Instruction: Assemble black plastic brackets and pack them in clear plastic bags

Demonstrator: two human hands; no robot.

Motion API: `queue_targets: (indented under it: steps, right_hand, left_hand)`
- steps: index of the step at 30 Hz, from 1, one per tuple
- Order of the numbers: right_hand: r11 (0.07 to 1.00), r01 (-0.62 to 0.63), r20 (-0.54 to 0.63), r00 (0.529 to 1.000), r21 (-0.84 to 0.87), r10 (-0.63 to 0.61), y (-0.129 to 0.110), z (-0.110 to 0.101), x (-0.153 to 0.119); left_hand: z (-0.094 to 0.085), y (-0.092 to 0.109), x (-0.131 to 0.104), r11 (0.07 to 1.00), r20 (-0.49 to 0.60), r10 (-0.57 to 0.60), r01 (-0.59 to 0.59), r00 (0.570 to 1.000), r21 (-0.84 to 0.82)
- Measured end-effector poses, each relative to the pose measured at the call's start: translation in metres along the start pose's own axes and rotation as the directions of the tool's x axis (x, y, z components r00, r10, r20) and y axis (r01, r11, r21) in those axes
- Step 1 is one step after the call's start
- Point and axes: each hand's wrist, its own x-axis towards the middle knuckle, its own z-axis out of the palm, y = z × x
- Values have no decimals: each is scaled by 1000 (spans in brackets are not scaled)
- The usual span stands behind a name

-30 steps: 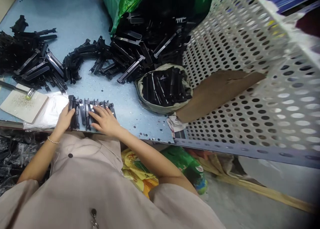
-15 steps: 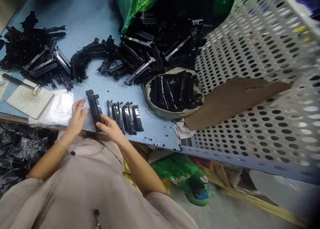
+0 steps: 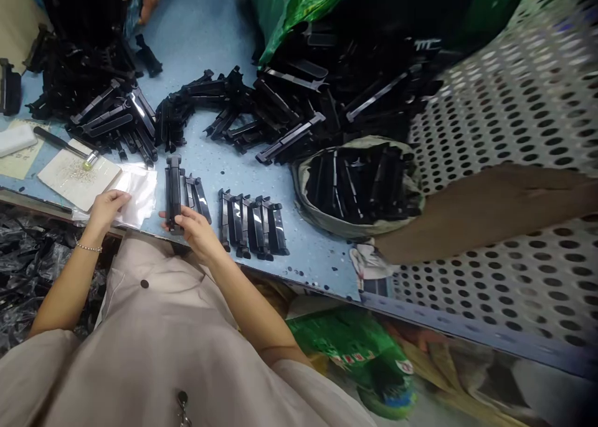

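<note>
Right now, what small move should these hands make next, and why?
I'd probably have the left hand draw one piece from the clear plastic: its fingertips are at the plastic's edge, while the right hand holds black parts close by. Whether the fingers have pinched a single layer, I can't tell.

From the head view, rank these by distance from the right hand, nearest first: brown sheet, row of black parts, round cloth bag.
Outward from the right hand:
1. Row of black parts: just to its right.
2. Round cloth bag: right of the row.
3. Brown sheet: farthest right.
</note>
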Motion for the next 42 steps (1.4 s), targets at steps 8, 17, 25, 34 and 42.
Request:
queue_targets:
  steps: [8, 17, 25, 34, 42]
  right_hand:
    - [983, -115, 173, 981, 145, 90, 13, 26, 45]
    - [997, 23, -54, 998, 80, -19, 21, 27, 60]
    - [985, -61, 119, 992, 163, 41, 21, 42, 67]
    - [983, -37, 93, 995, 183, 20, 19, 12, 42]
    - [791, -477, 252, 878, 383, 407, 41, 14, 33]
  left_hand:
    - [5, -7, -7, 994, -42, 76, -79, 996, -74]
    - [-13, 2, -17, 976, -154, 183, -198, 971, -90]
    - [-7, 2, -25, 883, -46, 432, -412, 901, 225]
    - [-22, 8, -9, 657, 166, 502, -499, 849, 565]
    - [-35, -2, 2, 707, 126, 543, -533, 830, 464]
